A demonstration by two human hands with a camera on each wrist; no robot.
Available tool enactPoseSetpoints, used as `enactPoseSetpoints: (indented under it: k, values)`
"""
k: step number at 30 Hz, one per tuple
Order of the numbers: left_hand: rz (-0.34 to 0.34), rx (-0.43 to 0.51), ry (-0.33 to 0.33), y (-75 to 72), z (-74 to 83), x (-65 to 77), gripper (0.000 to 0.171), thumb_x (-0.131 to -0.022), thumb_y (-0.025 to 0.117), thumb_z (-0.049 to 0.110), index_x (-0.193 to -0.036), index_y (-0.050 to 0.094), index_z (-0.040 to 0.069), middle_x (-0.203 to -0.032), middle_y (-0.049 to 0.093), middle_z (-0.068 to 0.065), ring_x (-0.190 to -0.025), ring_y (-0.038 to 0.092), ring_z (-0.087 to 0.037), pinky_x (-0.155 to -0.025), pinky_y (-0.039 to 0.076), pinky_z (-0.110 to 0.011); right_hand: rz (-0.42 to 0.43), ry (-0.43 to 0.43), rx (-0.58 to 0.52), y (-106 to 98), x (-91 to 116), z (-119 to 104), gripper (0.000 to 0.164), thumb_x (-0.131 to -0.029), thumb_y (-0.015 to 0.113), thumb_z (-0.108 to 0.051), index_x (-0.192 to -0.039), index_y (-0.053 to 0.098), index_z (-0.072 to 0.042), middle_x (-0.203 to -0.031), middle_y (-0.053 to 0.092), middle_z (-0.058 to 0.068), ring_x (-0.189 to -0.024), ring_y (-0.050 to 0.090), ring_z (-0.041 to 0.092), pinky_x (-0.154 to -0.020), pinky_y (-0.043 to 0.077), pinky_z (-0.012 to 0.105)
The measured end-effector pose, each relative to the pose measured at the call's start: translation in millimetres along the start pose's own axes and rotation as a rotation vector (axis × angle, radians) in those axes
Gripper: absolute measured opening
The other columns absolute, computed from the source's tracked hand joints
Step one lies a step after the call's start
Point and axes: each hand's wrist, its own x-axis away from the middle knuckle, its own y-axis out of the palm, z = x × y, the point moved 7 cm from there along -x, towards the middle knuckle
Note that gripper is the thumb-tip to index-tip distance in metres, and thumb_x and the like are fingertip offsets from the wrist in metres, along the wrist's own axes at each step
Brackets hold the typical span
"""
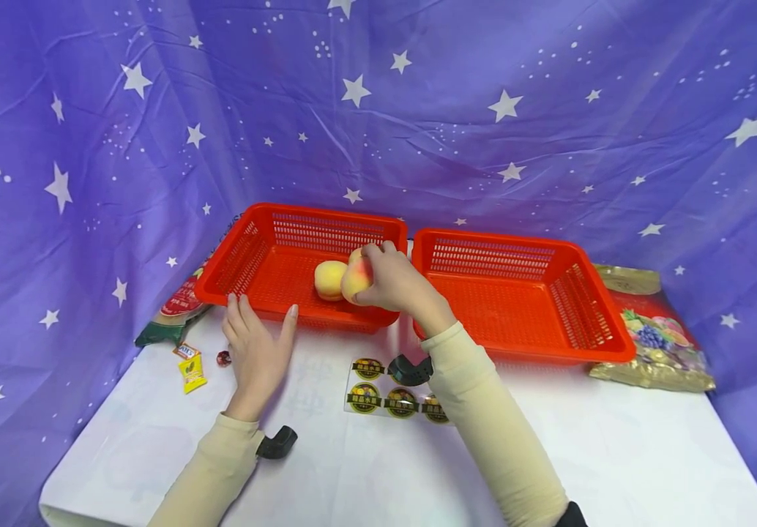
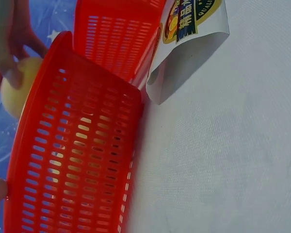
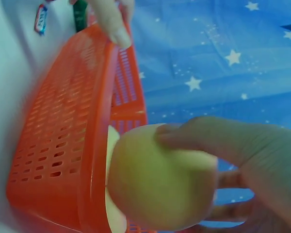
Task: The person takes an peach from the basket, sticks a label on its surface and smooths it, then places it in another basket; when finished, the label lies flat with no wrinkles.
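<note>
Peach, round and yellow with a pink blush (image 1: 353,282), is held over the right half of the left-hand basket. At far left, a red-and-green plastic bag (image 1: 181,306) lies partly hidden by that basket, on the white-covered counter (image 1: 616,454). Near it are an orange-and-white wrapped sweet (image 1: 186,351), a bright yellow packet (image 1: 192,373) and a tiny dark red wrapped piece (image 1: 223,359). Next comes the left hand (image 1: 256,355), fingers extended and grasping nothing, its fingertips touching the near rim of the red perforated plastic basket (image 1: 286,263). Inside sits a second yellow peach (image 1: 329,281), just beside the first; whether they touch cannot be told. The right hand (image 1: 394,282) grasps the blushed peach between thumb and fingers. Below, a clear sheet of round black-and-gold stickers (image 1: 364,397) lies partly hidden by the right forearm and its black wrist mount (image 1: 410,371). Farther right stand a second red perforated basket (image 1: 497,307) and a gold-and-red fruit-printed bag (image 1: 655,337), partly overlapped by that basket's corner.
</note>
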Motion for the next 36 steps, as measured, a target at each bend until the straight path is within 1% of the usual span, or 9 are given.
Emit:
enactPoseSetpoints:
  k: [3,11,16,19,22,26,28,32,36]
  values:
    - [-0.01,-0.002,-0.004,1.1,-0.3,-0.5,0.092,-0.08,0.044,0.063,-0.14,0.012,0.001,-0.147,0.004,-0.011,-0.131,0.009,-0.034,-0.097,0.024,-0.057,0.061,-0.017,-0.077,-7.7,8.5,-0.2,0.067,-0.065,0.072,-0.039,-0.12,0.043,-0.013,-0.103,0.041,0.007,-0.084,0.046,0.017,-0.07,0.046,0.031]
    - [-0.008,-0.003,-0.01,3.1,-2.5,-0.9,0.092,-0.08,0.043,0.063,-0.14,0.011,0.002,-0.147,0.002,-0.009,-0.131,0.01,-0.034,-0.094,0.026,-0.057,0.196,0.012,-0.255,-22.5,39.5,5.7,0.073,-0.066,0.071,-0.043,-0.124,0.038,-0.015,-0.112,0.037,0.003,-0.087,0.051,0.013,-0.074,0.048,0.029]
    - [-0.011,0.011,-0.007,2.9,-2.2,-1.1,0.09,-0.081,0.044,0.061,-0.14,0.012,0.002,-0.147,0.002,-0.01,-0.131,0.01,-0.033,-0.093,0.027,-0.058,0.272,-0.026,-0.338,-30.7,63.6,9.8,0.076,-0.065,0.074,-0.043,-0.126,0.039,-0.016,-0.116,0.038,0.0,-0.092,0.05,0.012,-0.076,0.048,0.031]
    - [-0.026,0.019,-0.009,3.6,-2.2,-0.9,0.09,-0.081,0.044,0.061,-0.141,0.01,0.003,-0.147,0.001,-0.01,-0.131,0.009,-0.033,-0.093,0.027,-0.058,0.301,-0.055,-0.349,-32.6,80.7,13.2,0.074,-0.064,0.074,-0.043,-0.126,0.041,-0.018,-0.116,0.039,-0.003,-0.094,0.048,0.01,-0.075,0.048,0.029]
    - [-0.037,0.016,-0.015,4.8,-3.3,-0.2,0.09,-0.081,0.043,0.061,-0.141,0.008,0.004,-0.147,0.0,-0.009,-0.131,0.008,-0.032,-0.093,0.026,-0.058,0.315,-0.08,-0.379,-31.7,97.4,15.5,0.073,-0.065,0.074,-0.043,-0.125,0.041,-0.019,-0.117,0.04,-0.006,-0.097,0.047,0.008,-0.073,0.048,0.025]
    - [-0.03,0.01,-0.015,6.3,-4.8,1.2,0.089,-0.081,0.043,0.061,-0.141,0.009,0.004,-0.148,-0.002,-0.007,-0.131,0.008,-0.032,-0.093,0.027,-0.058,0.286,-0.054,-0.474,-28.8,117.9,17.5,0.076,-0.065,0.075,-0.041,-0.128,0.038,-0.019,-0.12,0.043,-0.009,-0.095,0.054,0.005,-0.071,0.049,0.019]
    - [-0.023,0.019,-0.004,7.2,-4.2,1.4,0.089,-0.081,0.044,0.06,-0.141,0.01,0.003,-0.148,-0.002,-0.007,-0.131,0.008,-0.032,-0.093,0.026,-0.057,0.272,-0.022,-0.506,-30.3,128.6,16.1,0.076,-0.066,0.075,-0.037,-0.129,0.037,-0.018,-0.12,0.045,-0.007,-0.09,0.057,0.008,-0.07,0.05,0.02]
    - [-0.011,0.035,0.026,8.1,-1.4,0.2,0.089,-0.082,0.045,0.059,-0.14,0.01,0.002,-0.147,-0.001,-0.008,-0.131,0.008,-0.032,-0.094,0.026,-0.057,0.284,0.002,-0.51,-37.2,149.7,8.5,0.072,-0.066,0.077,-0.026,-0.126,0.039,-0.013,-0.117,0.047,-0.001,-0.094,0.056,0.014,-0.073,0.05,0.023]
    - [-0.03,0.027,0.006,7.5,-2.6,0.4,0.089,-0.082,0.043,0.06,-0.141,0.007,0.004,-0.148,-0.004,-0.006,-0.132,0.007,-0.031,-0.095,0.026,-0.057,0.307,0.005,-0.498,-30.1,168.1,6.6,0.07,-0.066,0.078,-0.02,-0.124,0.04,-0.009,-0.117,0.047,0.001,-0.097,0.054,0.015,-0.075,0.05,0.026]
